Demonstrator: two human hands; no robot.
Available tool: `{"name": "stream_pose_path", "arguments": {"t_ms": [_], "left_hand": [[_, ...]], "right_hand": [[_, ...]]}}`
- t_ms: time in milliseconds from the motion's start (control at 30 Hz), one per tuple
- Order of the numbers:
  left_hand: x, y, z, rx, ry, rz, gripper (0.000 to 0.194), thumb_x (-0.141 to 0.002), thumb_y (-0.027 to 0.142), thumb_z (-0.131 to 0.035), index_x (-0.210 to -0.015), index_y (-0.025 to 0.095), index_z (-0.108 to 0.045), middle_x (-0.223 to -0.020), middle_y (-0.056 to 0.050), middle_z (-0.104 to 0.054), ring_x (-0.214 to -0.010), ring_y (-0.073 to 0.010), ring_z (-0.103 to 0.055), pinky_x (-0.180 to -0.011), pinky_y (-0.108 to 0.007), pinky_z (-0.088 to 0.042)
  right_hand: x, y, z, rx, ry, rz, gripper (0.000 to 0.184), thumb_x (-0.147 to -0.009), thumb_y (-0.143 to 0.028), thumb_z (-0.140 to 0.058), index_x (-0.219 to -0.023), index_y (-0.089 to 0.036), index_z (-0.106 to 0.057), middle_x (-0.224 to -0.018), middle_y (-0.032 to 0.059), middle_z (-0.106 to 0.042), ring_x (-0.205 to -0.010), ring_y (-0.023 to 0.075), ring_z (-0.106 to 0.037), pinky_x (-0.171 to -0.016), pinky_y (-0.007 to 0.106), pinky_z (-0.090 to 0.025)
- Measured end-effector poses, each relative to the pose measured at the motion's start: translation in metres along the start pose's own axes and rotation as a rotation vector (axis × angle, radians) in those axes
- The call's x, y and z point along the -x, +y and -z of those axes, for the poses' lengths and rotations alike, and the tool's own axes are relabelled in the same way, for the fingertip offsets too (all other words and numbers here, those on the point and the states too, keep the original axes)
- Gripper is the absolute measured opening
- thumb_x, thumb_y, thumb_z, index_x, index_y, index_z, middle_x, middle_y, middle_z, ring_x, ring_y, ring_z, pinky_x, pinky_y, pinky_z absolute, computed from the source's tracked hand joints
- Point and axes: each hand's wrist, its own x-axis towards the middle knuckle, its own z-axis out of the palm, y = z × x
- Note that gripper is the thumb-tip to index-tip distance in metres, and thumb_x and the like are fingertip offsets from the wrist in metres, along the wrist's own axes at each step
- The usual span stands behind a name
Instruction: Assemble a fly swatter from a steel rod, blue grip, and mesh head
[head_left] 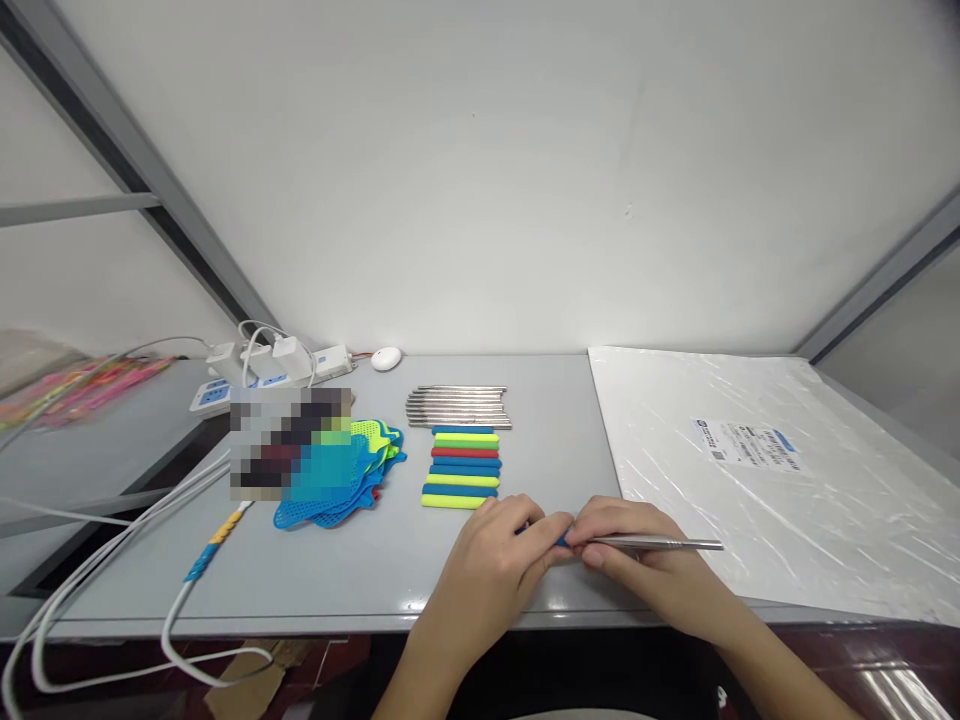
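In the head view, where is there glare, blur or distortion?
Head view: glare streaks on the plastic-wrapped white sheet; a pixelated block hides part of the mesh pile; wide-angle bending tilts the frame bars; left hand and right hand look sharp.

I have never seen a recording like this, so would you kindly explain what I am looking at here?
This is one picture from a camera worn on a person's head, looking down at their two bare hands over a grey table. The left hand pinches a small blue piece; the right hand holds a thin metal rod against it. Behind lie a row of metal rods, a stack of coloured sleeves, blue and yellow mesh pieces, a power strip and a wrapped white sheet.
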Motion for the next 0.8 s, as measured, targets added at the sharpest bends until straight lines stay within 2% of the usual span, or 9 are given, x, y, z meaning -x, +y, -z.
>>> {"name": "stream_pose_path", "arguments": {"t_ms": [100, 167, 233, 333, 433, 533, 600, 700, 800], "left_hand": [[0.002, 0.000, 0.000, 0.021, 0.061, -0.011, 0.023, -0.097, 0.030, -0.048, -0.115, 0.025, -0.061, -0.087, -0.003, -0.061, -0.081, -0.0165, -0.054, -0.072, -0.031, -0.040], [0.004, -0.002, -0.001, 0.020, 0.110, -0.010, 0.022, -0.096, 0.029, -0.051, -0.116, 0.024, -0.060, -0.088, -0.003, -0.062, -0.080, -0.0166, -0.055, -0.072, -0.032, -0.040], [0.004, -0.004, -0.003, 0.009, 0.161, -0.002, 0.022, -0.094, 0.026, -0.054, -0.115, 0.024, -0.061, -0.088, -0.003, -0.063, -0.080, -0.0166, -0.056, -0.072, -0.032, -0.040], [0.003, -0.007, -0.005, -0.006, 0.257, 0.004, 0.022, -0.092, 0.022, -0.057, -0.114, 0.023, -0.060, -0.089, -0.003, -0.065, -0.080, -0.0166, -0.057, -0.073, -0.032, -0.042], [0.003, -0.010, -0.005, 0.005, 0.390, 0.011, 0.027, -0.087, 0.019, -0.064, -0.114, 0.023, -0.060, -0.093, -0.004, -0.067, -0.084, -0.0180, -0.060, -0.076, -0.032, -0.044], [0.008, -0.009, -0.003, 0.134, 0.543, 0.066, 0.028, -0.083, 0.018, -0.069, -0.110, 0.023, -0.063, -0.091, -0.003, -0.068, -0.082, -0.0170, -0.062, -0.075, -0.029, -0.046], [0.011, -0.006, 0.000, 0.300, 0.671, 0.164, 0.017, -0.087, 0.019, -0.063, -0.104, 0.023, -0.066, -0.086, -0.002, -0.066, -0.077, -0.0150, -0.061, -0.071, -0.027, -0.047], [0.016, -0.005, 0.006, 0.627, 0.890, 0.357, 0.020, -0.095, 0.027, -0.050, -0.094, 0.021, -0.069, -0.082, -0.003, -0.064, -0.077, -0.0157, -0.061, -0.073, -0.027, -0.048], [0.015, -0.010, 0.016, 1.063, 1.020, 0.464, 0.030, -0.094, 0.036, -0.045, -0.084, 0.018, -0.068, -0.074, -0.003, -0.059, -0.075, -0.0168, -0.059, -0.074, -0.030, -0.049]], "right_hand": [[0.002, 0.004, 0.001, -0.090, 0.004, 0.007, 0.023, -0.092, -0.037, -0.058, -0.107, -0.024, -0.069, -0.090, 0.0041, -0.064, -0.078, 0.0158, -0.058, -0.071, 0.030, -0.045], [0.004, 0.011, 0.004, -0.166, 0.064, -0.010, 0.031, -0.092, -0.044, -0.054, -0.109, -0.022, -0.068, -0.084, 0.0039, -0.063, -0.072, 0.0156, -0.056, -0.068, 0.031, -0.045], [0.006, 0.020, 0.008, -0.218, 0.210, -0.058, 0.032, -0.093, -0.047, -0.051, -0.104, -0.021, -0.068, -0.073, 0.0015, -0.059, -0.064, 0.0144, -0.053, -0.063, 0.030, -0.043], [0.007, 0.027, 0.011, -0.212, 0.472, -0.160, 0.021, -0.091, -0.041, -0.057, -0.089, -0.022, -0.065, -0.062, -0.0022, -0.053, -0.057, 0.0122, -0.048, -0.056, 0.027, -0.039], [0.005, 0.026, 0.011, -0.089, 0.565, -0.194, 0.016, -0.085, -0.037, -0.067, -0.083, -0.022, -0.065, -0.066, -0.0022, -0.056, -0.057, 0.0116, -0.051, -0.056, 0.026, -0.041], [0.005, 0.021, 0.008, 0.028, 0.491, -0.151, 0.015, -0.082, -0.037, -0.070, -0.086, -0.023, -0.067, -0.079, -0.0002, -0.063, -0.063, 0.0128, -0.057, -0.058, 0.026, -0.046], [0.005, 0.019, 0.005, 0.122, 0.400, -0.101, 0.012, -0.084, -0.036, -0.069, -0.087, -0.024, -0.067, -0.082, 0.0003, -0.065, -0.070, 0.0142, -0.061, -0.064, 0.026, -0.048], [0.003, 0.018, 0.001, 0.318, 0.263, -0.030, 0.009, -0.090, -0.032, -0.062, -0.091, -0.025, -0.066, -0.081, 0.0003, -0.066, -0.074, 0.0144, -0.061, -0.068, 0.026, -0.047], [0.001, 0.018, -0.002, 0.492, 0.128, 0.057, 0.015, -0.096, -0.027, -0.051, -0.102, -0.024, -0.064, -0.081, 0.0006, -0.063, -0.071, 0.0130, -0.059, -0.065, 0.026, -0.044]]}}
